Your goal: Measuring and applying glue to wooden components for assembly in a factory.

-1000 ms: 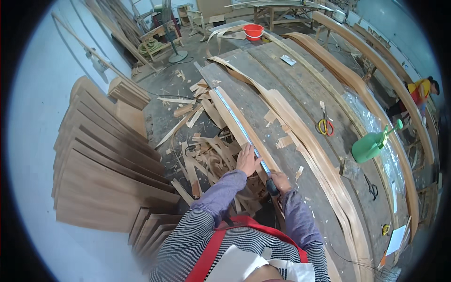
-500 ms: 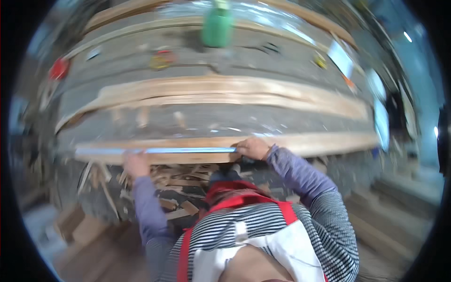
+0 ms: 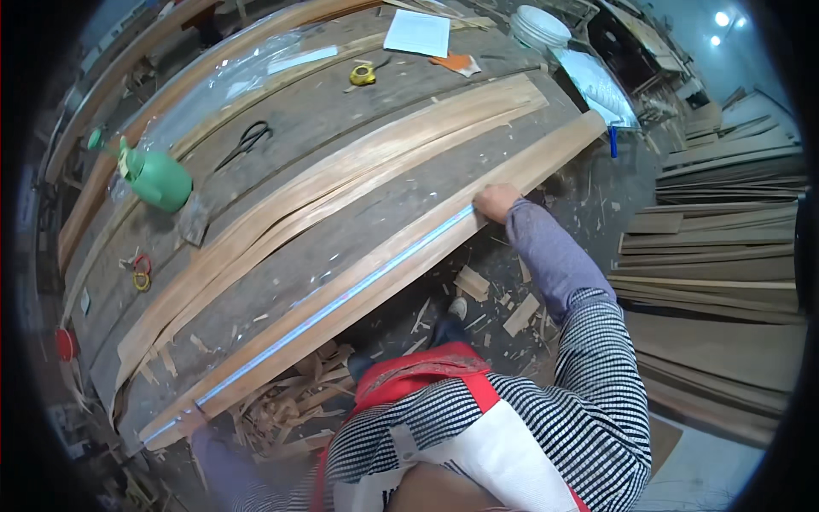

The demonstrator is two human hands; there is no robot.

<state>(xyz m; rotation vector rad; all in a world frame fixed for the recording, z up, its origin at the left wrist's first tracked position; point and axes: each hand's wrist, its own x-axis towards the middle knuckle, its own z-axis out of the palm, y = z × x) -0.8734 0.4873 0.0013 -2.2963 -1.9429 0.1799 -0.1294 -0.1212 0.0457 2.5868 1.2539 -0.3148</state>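
A long, thin, pale-blue strip (image 3: 341, 296) lies lengthwise along a narrow light-brown wooden board (image 3: 546, 160) at the near edge of the worktable. At the strip's upper right end is my right hand (image 3: 497, 203), its fingers closed around that end against the board. My left hand (image 3: 193, 421) rests over the strip near the board's lower left end; it is smeared by motion and its fingers do not show clearly. Beyond this board lie long, thin veneer-like wood strips (image 3: 341, 183), bent and partly overlapping.
A green spray bottle (image 3: 158, 179), black scissors (image 3: 243, 143), a yellow tape measure (image 3: 363, 75), a white square sheet (image 3: 417, 32) and a red round item (image 3: 66, 344) are on the table. Wood shavings (image 3: 286, 405) cover the floor near me. Stacked boards (image 3: 708, 256) stand to the right.
The view has swung to the right, so the table now slants up rightward. My hands are farther apart along the board, and more of the blue strip shows between them.
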